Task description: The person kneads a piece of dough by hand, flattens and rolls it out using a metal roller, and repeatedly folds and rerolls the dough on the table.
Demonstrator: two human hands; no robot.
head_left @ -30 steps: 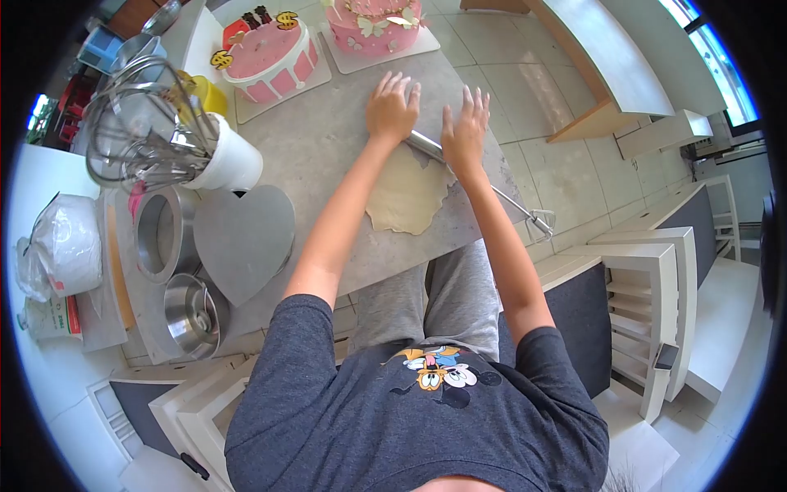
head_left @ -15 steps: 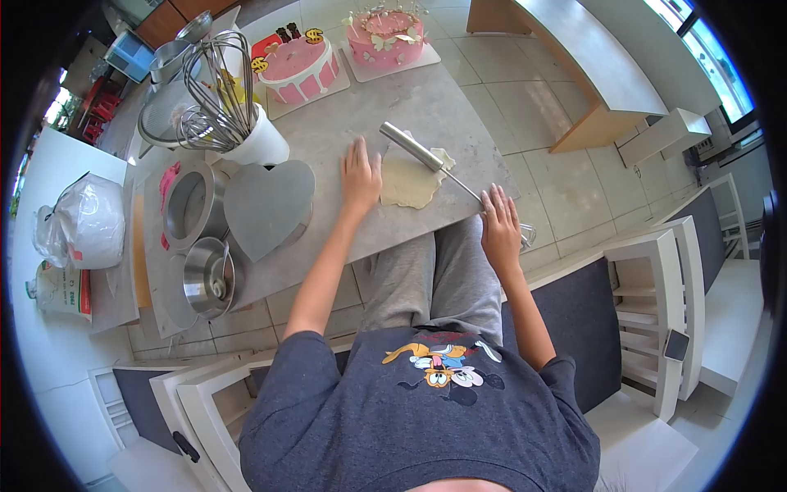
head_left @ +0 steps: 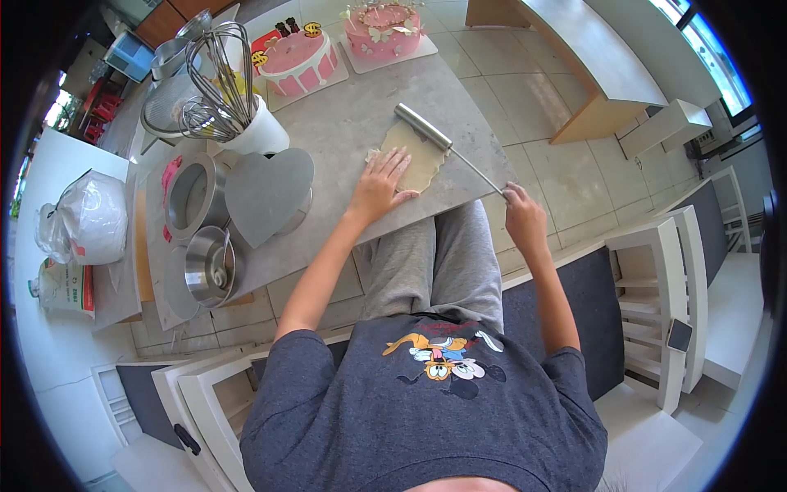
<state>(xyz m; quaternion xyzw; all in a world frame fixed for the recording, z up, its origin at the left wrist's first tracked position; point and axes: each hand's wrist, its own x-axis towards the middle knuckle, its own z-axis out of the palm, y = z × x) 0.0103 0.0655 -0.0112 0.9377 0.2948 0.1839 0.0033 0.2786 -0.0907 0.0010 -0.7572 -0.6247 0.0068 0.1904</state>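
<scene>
A thin, pale sheet of dough (head_left: 423, 164) with ragged edges lies on the grey table. My left hand (head_left: 382, 182) rests on its left side, fingers stretched out and nothing gripped. The metal rolling pin (head_left: 424, 126) has a single roller on a thin rod, and its roller lies across the dough's far edge. My right hand (head_left: 525, 215) is closed around the handle end, just off the table's right edge. The fingers hide most of that handle.
Left of the dough are a heart-shaped metal pan (head_left: 269, 197), a ring-shaped tin (head_left: 195, 197), a steel bowl (head_left: 210, 266) and a white container (head_left: 261, 131) of whisks. Two pink cakes (head_left: 302, 64) stand at the back. Chairs (head_left: 648, 328) flank me.
My left hand has moved right, from the bare table onto the dough. My right hand has closed on the rolling pin's handle, and the roller has shifted right and towards the far edge.
</scene>
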